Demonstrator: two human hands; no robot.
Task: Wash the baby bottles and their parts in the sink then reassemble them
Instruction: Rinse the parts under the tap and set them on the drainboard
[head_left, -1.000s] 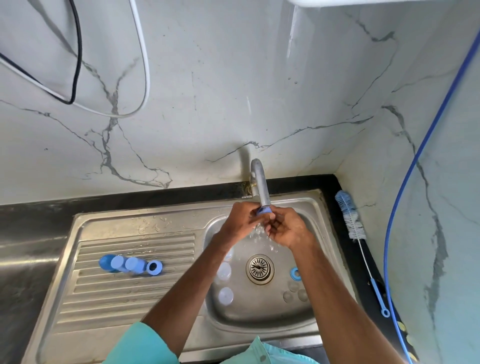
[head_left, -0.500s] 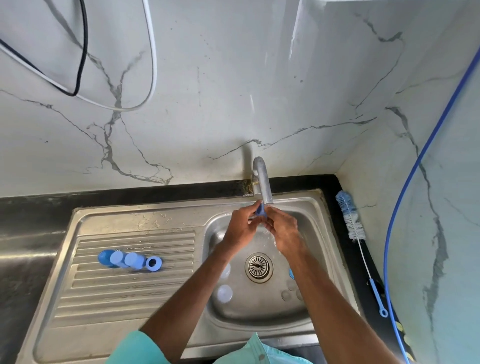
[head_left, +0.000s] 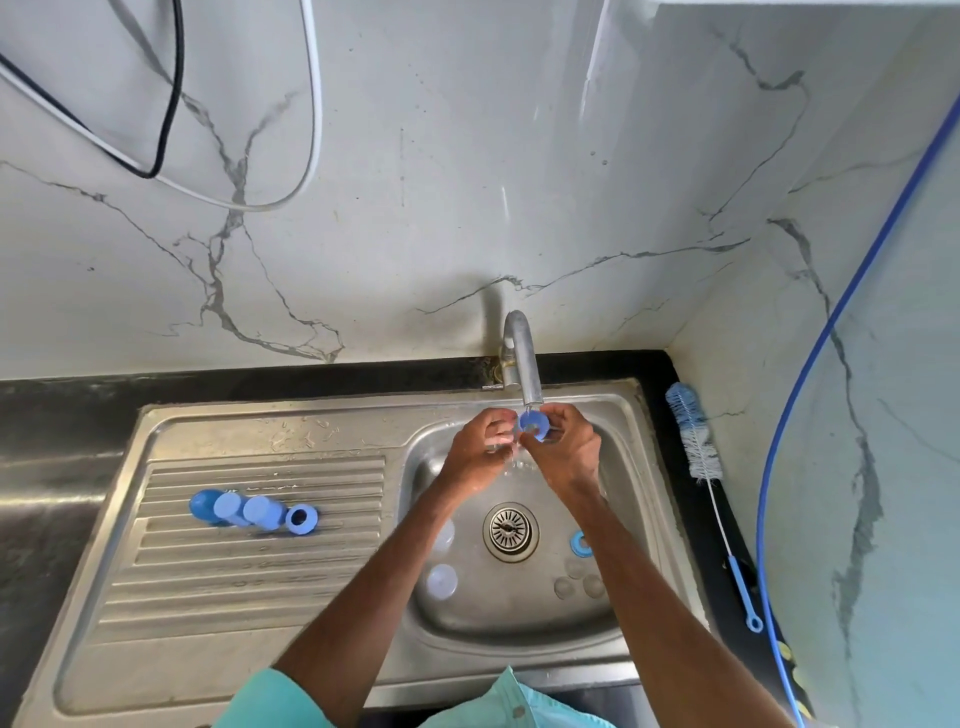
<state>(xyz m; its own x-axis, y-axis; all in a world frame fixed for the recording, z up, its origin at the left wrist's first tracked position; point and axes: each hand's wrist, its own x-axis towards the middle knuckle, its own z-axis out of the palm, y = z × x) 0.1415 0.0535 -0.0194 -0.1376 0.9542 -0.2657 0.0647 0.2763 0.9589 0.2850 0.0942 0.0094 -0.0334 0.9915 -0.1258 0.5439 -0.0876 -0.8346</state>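
head view, looking down into a steel sink (head_left: 631, 415) set in a dark counter, marble wall behind.

- blue ring (head_left: 534, 423): held right under the spout of the tap (head_left: 522, 358), above the far side of the basin. its open face points up toward the spout and the camera, so its short axis runs near vertical. water falls past it between the hands.
- right hand (head_left: 563, 452): fingers and thumb curled round the ring's right side, pinching it.
- left hand (head_left: 480, 452): fingers curled in, tips meeting the ring's left edge. the two hands are nearly touching.
- drainboard (head_left: 234, 597), left of the basin: a row of blue parts runs left to right across the ribs. three blue caps (head_left: 231, 508) sit close together, then a second ring (head_left: 301, 518) at the right end, tipped on its side with its hole facing the camera.
- basin floor: drain strainer (head_left: 510, 530) in the middle. a third blue ring (head_left: 579, 543) lies flat just right of it, partly behind the right forearm. two clear round parts (head_left: 441, 579) lie left of the drain by the left forearm. three small clear teats (head_left: 563, 587) are clustered at the near right. too pale to tell how they stand.
- bottle brush (head_left: 693, 436): lies on the counter right of the sink, bristle end far, blue handle near, long axis along the sink's edge.
- blue hose (head_left: 810, 364) runs down the right wall. a black cable (head_left: 171, 104) and a white cable (head_left: 311, 104) loop on the back wall at upper left.
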